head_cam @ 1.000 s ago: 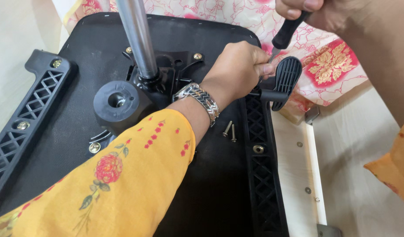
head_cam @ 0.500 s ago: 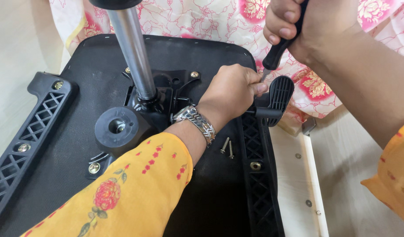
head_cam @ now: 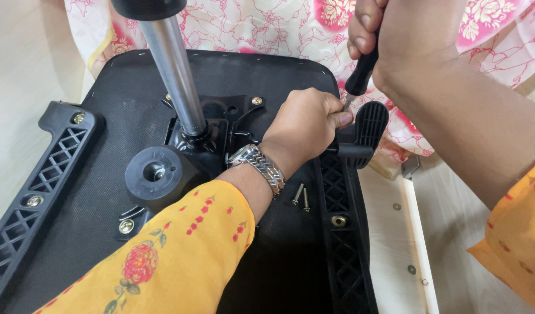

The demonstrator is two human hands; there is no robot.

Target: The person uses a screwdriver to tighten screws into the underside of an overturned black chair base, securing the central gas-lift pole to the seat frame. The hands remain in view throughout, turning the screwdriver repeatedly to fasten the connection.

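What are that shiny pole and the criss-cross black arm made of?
The pole looks like polished metal: smooth, silvery, with bright reflections. The lattice arm looks like moulded black plastic: matte, with crisp cut-out diamonds. The two loose screws look like metal too.

Upturned black chair seat (head_cam: 279, 273), steel column (head_cam: 177, 81) standing at centre. Left hand (head_cam: 305, 125) closed at the right armrest bracket (head_cam: 363, 131). Right hand (head_cam: 407, 40) grips a black-handled screwdriver (head_cam: 360, 75), tip by left fingers. Two loose screws (head_cam: 301, 196) lie near the wrist.

two loose screws (head_cam: 300, 196) on the seat underside (head_cam: 279, 261), between gas cylinder (head_cam: 175, 81) and right armrest bracket (head_cam: 346, 192)
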